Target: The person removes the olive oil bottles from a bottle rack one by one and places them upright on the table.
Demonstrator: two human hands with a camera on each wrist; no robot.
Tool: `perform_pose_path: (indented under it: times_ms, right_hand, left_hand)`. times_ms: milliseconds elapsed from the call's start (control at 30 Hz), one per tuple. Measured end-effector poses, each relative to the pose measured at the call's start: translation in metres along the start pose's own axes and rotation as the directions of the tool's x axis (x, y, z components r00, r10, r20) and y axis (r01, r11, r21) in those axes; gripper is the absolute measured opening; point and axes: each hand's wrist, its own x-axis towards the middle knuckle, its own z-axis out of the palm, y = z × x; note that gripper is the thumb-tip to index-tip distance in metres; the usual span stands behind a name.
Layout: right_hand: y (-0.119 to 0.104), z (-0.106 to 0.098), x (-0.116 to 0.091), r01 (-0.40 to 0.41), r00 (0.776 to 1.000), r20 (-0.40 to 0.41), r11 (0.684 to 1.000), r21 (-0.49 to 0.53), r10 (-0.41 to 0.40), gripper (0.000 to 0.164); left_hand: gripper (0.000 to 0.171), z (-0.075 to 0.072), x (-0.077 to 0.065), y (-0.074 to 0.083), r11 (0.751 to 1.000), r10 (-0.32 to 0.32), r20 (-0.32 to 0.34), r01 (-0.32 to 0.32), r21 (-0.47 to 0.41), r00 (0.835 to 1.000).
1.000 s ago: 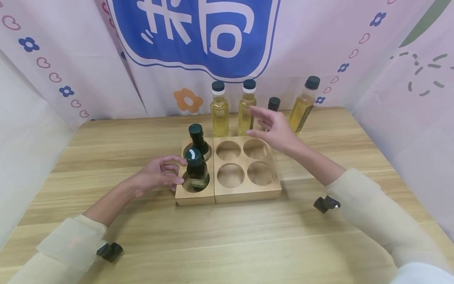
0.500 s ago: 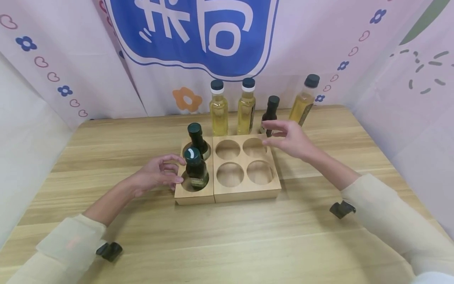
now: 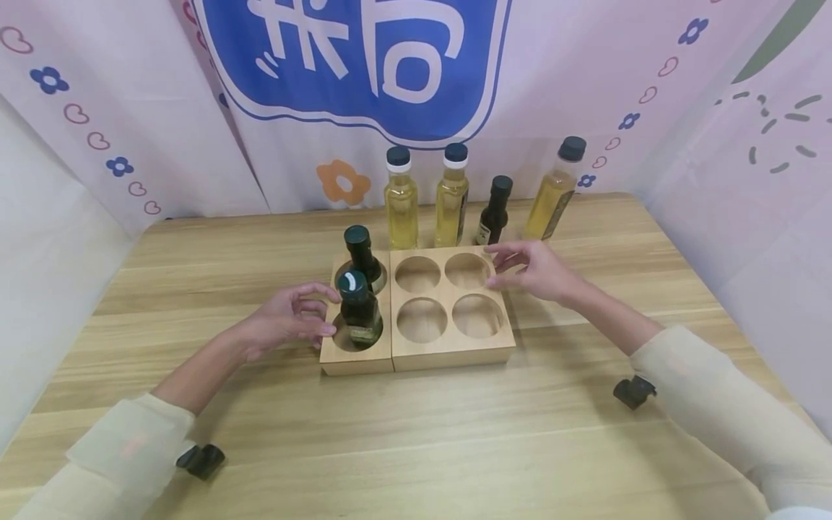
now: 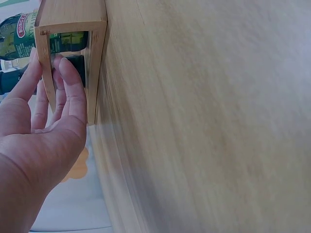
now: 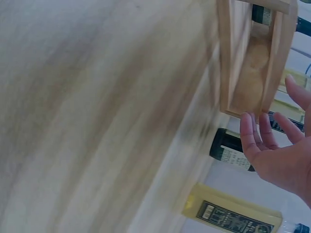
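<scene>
The pale wooden rack with round holes (image 3: 455,358) sits mid-way along the wood-grained bench (image 3: 416,448), a seam dividing it. The left hand (image 3: 279,326) pinches its left top edge; the right hand (image 3: 538,271), fingers loosely parted, reaches the right end, contact being hard to tell. Even, level pressure from both sides should keep the two dark green glass bottles (image 3: 361,314) from tipping.

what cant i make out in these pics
Head view: most of the rear dark bottle's lower body, hidden by the front dark bottle and wooden holder.
Left wrist view: the front dark bottle's cap, cut off by the left edge.
Right wrist view: the small dark bottle's neck, hidden by the right hand; its label print, too small.
</scene>
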Motion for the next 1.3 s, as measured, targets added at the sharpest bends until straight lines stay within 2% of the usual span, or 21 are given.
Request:
perform_pose_path:
  times_ms: [233, 400, 500, 733, 1000, 1300]
  right_hand:
    - [0.006, 0.005, 0.003, -0.055, 0.997, 0.064, 0.989, 0.139, 0.046, 0.065]
    - [0.011, 0.008, 0.006, -0.116, 0.991, 0.1, 0.951, 0.285, 0.091, 0.068]
    - [0.015, 0.008, 0.007, -0.135, 0.988, 0.114, 0.934, 0.331, 0.102, 0.069]
    - [0.019, 0.009, 0.008, -0.113, 0.99, 0.123, 0.931, 0.348, 0.074, 0.07]
    - [0.018, 0.009, 0.008, -0.131, 0.989, 0.107, 0.928, 0.35, 0.099, 0.068]
    - [0.017, 0.01, 0.007, -0.155, 0.986, 0.111, 0.915, 0.372, 0.122, 0.067]
  left_hand:
    - [0.051, -0.001, 0.0, -0.001, 1.0, 0.002, 0.006, -0.002, 0.007, 1.0]
    - [0.049, -0.001, 0.0, -0.001, 1.0, 0.015, 0.019, -0.015, -0.005, 1.0]
    - [0.048, -0.001, 0.001, -0.001, 1.0, 0.023, 0.027, -0.022, -0.01, 0.999]
    - [0.049, -0.002, 0.001, -0.002, 0.999, 0.04, 0.031, -0.041, 0.014, 0.999]
    - [0.049, -0.003, 0.001, 0.0, 0.997, 0.047, 0.032, -0.049, 0.062, 0.998]
    - [0.048, -0.003, 0.001, 0.007, 0.986, 0.041, 0.042, -0.047, 0.159, 0.998]
